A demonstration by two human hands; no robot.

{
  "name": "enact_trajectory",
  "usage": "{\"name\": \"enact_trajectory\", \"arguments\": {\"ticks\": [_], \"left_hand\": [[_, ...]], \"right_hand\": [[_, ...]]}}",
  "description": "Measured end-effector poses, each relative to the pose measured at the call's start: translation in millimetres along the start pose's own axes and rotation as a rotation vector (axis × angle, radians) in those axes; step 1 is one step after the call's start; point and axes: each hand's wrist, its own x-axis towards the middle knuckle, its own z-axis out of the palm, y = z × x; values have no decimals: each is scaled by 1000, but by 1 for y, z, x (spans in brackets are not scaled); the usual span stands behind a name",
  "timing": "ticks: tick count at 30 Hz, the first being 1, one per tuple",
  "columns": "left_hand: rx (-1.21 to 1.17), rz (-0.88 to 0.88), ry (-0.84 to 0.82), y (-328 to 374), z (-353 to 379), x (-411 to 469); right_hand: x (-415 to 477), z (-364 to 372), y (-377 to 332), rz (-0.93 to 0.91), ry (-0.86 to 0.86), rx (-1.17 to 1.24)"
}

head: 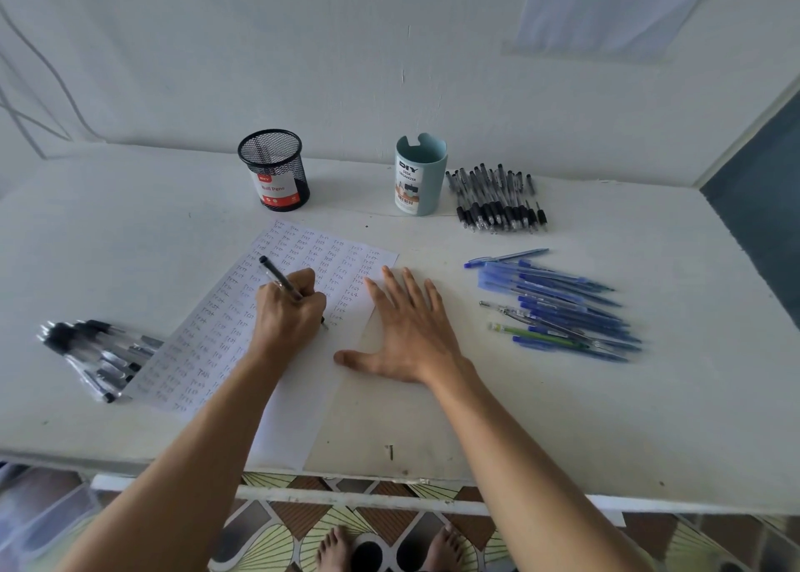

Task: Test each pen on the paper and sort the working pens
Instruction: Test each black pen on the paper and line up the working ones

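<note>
Both hands are busy: left hand point(288, 312) is curled round a black pen point(279, 279), pinching it low with the tip down on the paper point(298, 402), so I'd say it's mid test scribble; right hand point(411, 333) lies flat with fingers spread, palm on the counter point(562, 433), fingertips and thumb on the sheet's right edge, probably pinning it so it doesn't slide.

The paper sits at an angle that suits a left-handed writer; it's packed with rows of tiny test words, with only the near strip bare.

Counts: one sheet, one pen in hand, two cups at the back, a black mesh cup point(275, 169) and a teal organizer cup point(420, 177), and I can't see any pens poking out of either.

Three heaps of pens: black pens point(95, 355) far left by the sheet; another black bunch point(498, 199) beside the teal cup; blue pens point(562, 299) on the right, with one green pen point(541, 337) mixed in and one blue stray point(506, 257) just above.

Each heap looks like a dozen or more; too overlapped and blurry to count exactly; can't tell which heap is the tested one.
</note>
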Motion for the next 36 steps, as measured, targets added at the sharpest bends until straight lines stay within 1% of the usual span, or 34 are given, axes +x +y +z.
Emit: {"name": "enact_trajectory", "arguments": {"ticks": [14, 19, 23, 28, 31, 33, 36], "left_hand": [[-20, 33, -31, -1, 2, 1], [-47, 13, -41, -1, 3, 1], [-35, 48, -44, -1, 2, 1], [-18, 37, -37, -2, 4, 0], [-106, -6, 10, -1, 0, 1], [-263, -16, 39, -1, -4, 2], [-496, 0, 30, -1, -8, 4]], "right_hand": [[1, 0, 1, -1, 9, -12], [1, 0, 0, 5, 5, -7], [1, 0, -1, 8, 0, -9], [1, 0, 0, 8, 6, -18], [1, -1, 0, 6, 10, -17], [0, -2, 0, -1, 1, -16], [-1, -3, 0, -10, -1, -16]]}}
